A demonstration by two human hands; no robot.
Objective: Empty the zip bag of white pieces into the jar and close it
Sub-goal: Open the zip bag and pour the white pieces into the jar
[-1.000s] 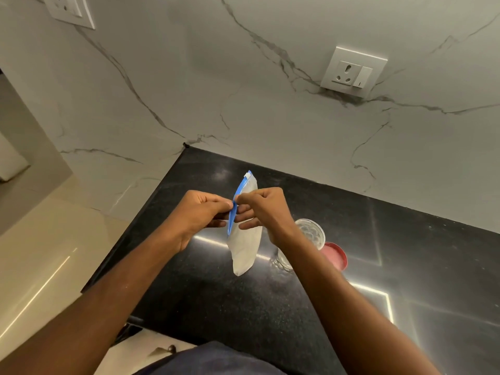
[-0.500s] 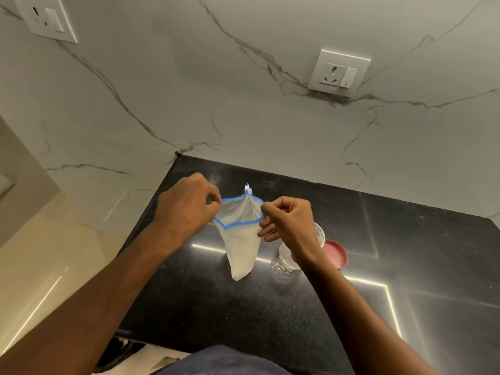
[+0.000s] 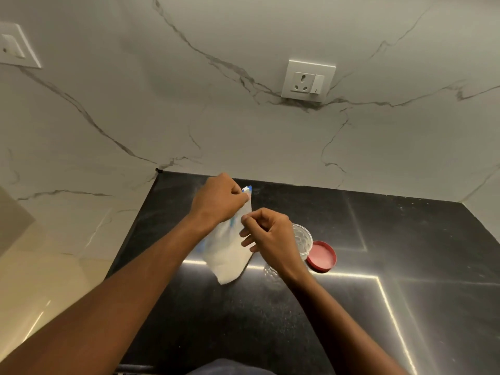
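A clear zip bag (image 3: 230, 253) with a blue zip strip and white pieces in its lower part hangs over the black counter (image 3: 405, 266). My left hand (image 3: 216, 201) grips the bag's top edge near the blue slider. My right hand (image 3: 266, 234) pinches the bag's right edge, lower than the left hand. Behind my right wrist stands the clear jar (image 3: 301, 239), lidless and partly hidden. Its red lid (image 3: 322, 256) lies flat on the counter just right of the jar.
A white marble wall (image 3: 243, 131) rises right behind the counter, with a socket plate (image 3: 307, 81) above the jar and another socket (image 3: 16, 47) far left. The counter's left edge drops to a beige floor (image 3: 40, 280).
The bag's mouth, pulled wide between both hands half a second ago, is now drawn narrow and tilted. My left hand has risen; my right hand has dropped lower on the bag.
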